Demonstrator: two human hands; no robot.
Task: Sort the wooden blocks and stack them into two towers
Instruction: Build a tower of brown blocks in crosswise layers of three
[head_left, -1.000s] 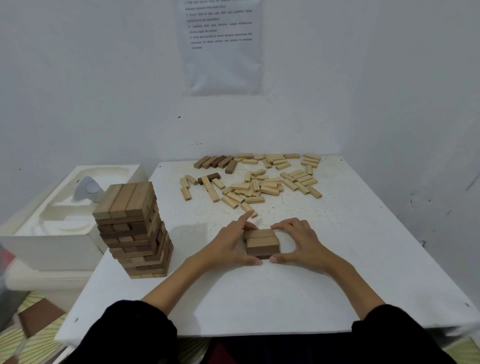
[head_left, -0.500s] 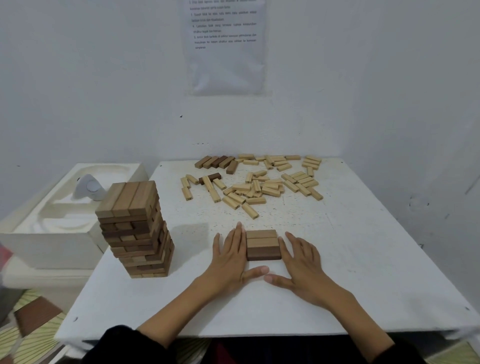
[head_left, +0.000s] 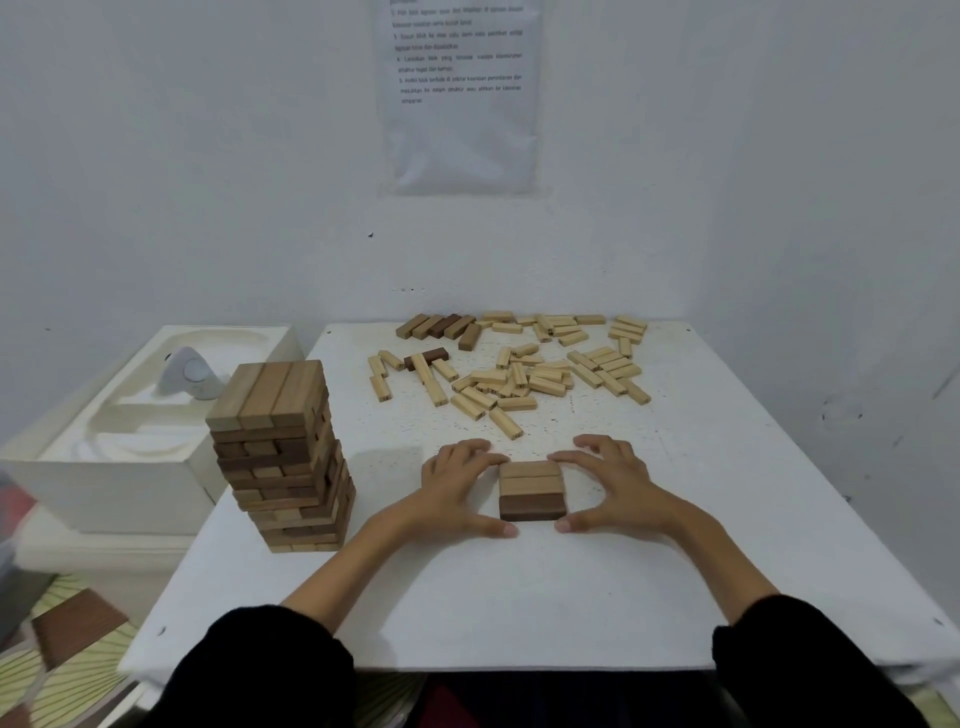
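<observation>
Block row (head_left: 532, 491): three blocks lying flat side by side, two light, dark one nearest, at centre of frame on white table (head_left: 519, 597). Left hand (head_left: 457, 486) and right hand (head_left: 618, 483) flank it; fingers (head_left: 470, 451) of each curl round row's far corners, thumbs at near corners, grasping row from both sides. Tower (head_left: 283, 457) of mixed brown blocks stands left of centre near table edge. Loose blocks (head_left: 519, 379), mostly light, few dark, scattered across upper centre. White foam box (head_left: 104, 457) at left. Printed sheet (head_left: 460, 93) on wall, top centre.
</observation>
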